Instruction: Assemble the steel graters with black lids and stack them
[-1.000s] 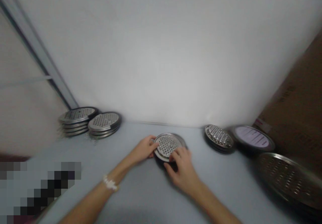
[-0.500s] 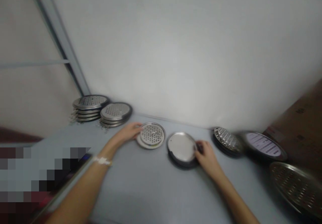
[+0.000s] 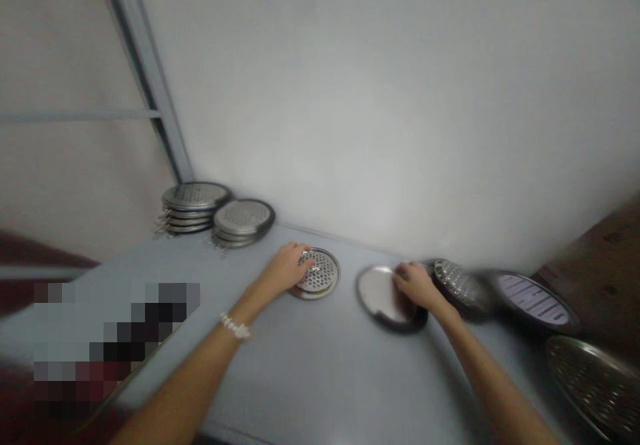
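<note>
A round metal grater plate (image 3: 323, 275) with many holes lies on the table. My left hand (image 3: 290, 265) is at its left side, the thumb over its top and the fingers curled at its far left edge. To the right is a plain round metal plate (image 3: 377, 291) with a dark rim along its near and right sides. My right hand (image 3: 415, 283) grips its upper right edge, fingers bent over the top. The plate is blurred, and whether it touches the table I cannot tell.
Two stacks of round graters, a taller one (image 3: 195, 198) and a shorter one (image 3: 243, 218), stand at the back left. On the right are a dark-rimmed grater (image 3: 457, 281), a round piece with a printed label (image 3: 535, 298), a larger grater (image 3: 595, 378) and a brown cardboard box (image 3: 605, 245).
My left hand has reached further over the grater plate. My right hand has shifted to the plate's far right edge, and that plate has moved slightly right. The whole view has swung a little.
</note>
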Demonstrator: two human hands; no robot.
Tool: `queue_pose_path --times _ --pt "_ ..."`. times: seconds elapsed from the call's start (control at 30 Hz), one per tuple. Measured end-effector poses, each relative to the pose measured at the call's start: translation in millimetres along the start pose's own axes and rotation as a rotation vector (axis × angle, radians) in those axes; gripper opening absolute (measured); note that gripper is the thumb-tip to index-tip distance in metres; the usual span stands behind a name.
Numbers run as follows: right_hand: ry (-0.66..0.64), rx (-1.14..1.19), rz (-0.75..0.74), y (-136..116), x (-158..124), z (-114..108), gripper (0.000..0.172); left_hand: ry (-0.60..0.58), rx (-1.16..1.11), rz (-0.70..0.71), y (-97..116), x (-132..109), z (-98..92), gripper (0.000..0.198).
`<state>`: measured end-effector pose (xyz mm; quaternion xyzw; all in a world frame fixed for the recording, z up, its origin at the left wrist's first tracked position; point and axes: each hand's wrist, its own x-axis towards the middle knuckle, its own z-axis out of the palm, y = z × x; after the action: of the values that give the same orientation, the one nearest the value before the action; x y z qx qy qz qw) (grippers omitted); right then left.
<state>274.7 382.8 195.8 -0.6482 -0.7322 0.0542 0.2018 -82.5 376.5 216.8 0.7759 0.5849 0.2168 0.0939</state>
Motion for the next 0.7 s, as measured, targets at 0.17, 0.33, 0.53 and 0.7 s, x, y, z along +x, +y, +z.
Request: queue_pose_path --times 0.17,0.33,0.53,0.7 --pt "0.067 0.222 -0.132 -30 17 -9 0.015 -0.065 0.091 0.05 9 -7 4.0 0.044" --pt "0.315 0.426 -0.087 -53 10 -25 0.035 -0.083 0.076 0.051 13 -9 3.4 0.045" --pt "0.346 0.585 0.04 -96 -54 -8 0.041 -0.113 0.064 0.055 11 -15 10.5 0.081" --pt "0.063 0.592 0.005 -112 -95 1 0.038 -0.088 0.072 0.037 12 -17 16.3 0.093"
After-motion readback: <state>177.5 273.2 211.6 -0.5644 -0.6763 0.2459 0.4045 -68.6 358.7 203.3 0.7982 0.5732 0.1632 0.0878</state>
